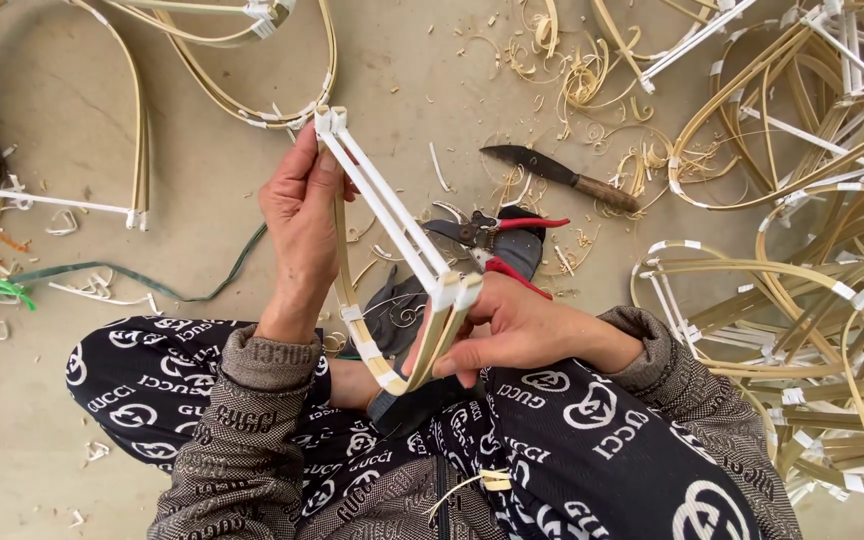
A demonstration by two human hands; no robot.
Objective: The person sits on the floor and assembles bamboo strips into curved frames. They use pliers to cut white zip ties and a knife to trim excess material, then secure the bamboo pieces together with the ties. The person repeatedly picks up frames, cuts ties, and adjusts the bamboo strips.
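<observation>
Bending a taped bamboo strip frame (392, 250) at frame centre, left hand (302, 225) clamped on top corner, right hand (512, 330) pinching lower joint, pruning shears (497, 235) just behind

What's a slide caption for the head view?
Both hands, left and right, hold a bamboo strip frame above the lap; pruners and knife lie on the floor.

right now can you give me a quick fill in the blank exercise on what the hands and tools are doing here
1. Both hands, the left hand and the right hand, grip one small ____ frame.
2. The pruning shears on the floor have ____ handles.
3. The knife lies on the floor, with a ____ handle.
4. Curled ____ litter the floor beyond the knife.

Missing words: bamboo; red; wooden; shavings
</observation>
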